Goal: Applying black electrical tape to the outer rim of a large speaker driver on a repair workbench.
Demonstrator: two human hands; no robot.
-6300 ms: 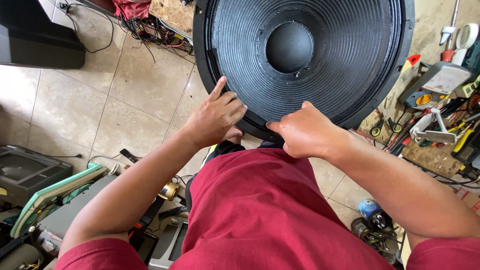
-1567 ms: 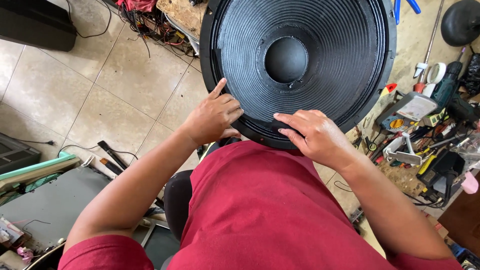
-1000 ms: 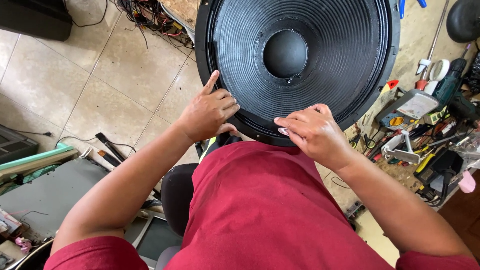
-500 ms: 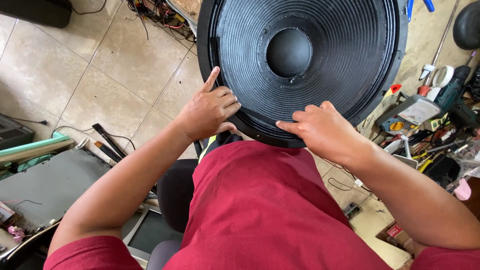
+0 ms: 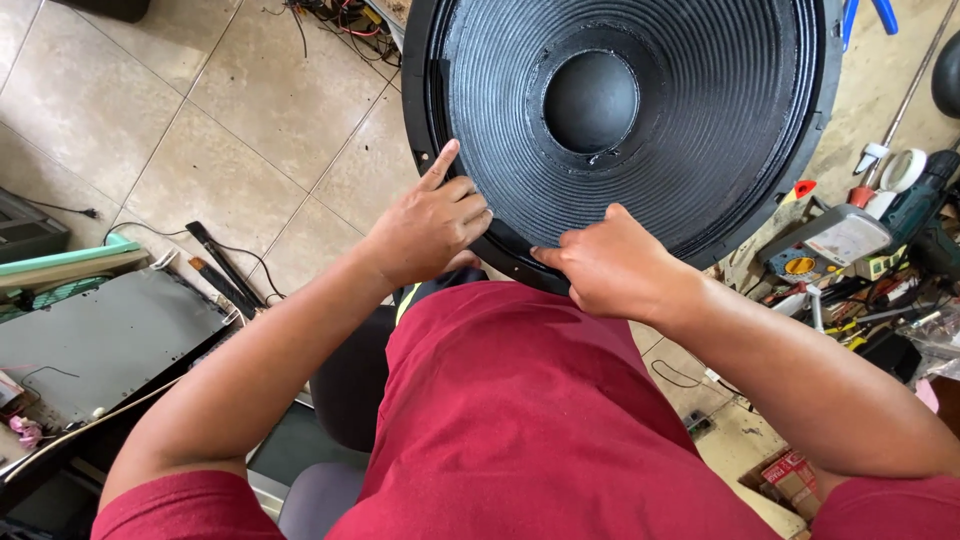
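Both hands on the near rim

Speaker [image 5: 640, 110] face-up ahead of the lap, over tiled floor [image 5: 230, 150]. Left hand [image 5: 430, 225] at near-left rim, forefinger out, other fingers curled. Right hand [image 5: 615, 265] loosely curled, pressing near edge, fingertips pointing left. Neither clearly nearer.

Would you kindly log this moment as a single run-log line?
left hand: index finger pressing speaker rim | right hand: fingers on near edge of speaker cone | speaker: tilted over tiled floor

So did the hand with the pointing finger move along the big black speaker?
No. The left hand sits on the same lower-left stretch of the speaker rim as before, forefinger pointing up.
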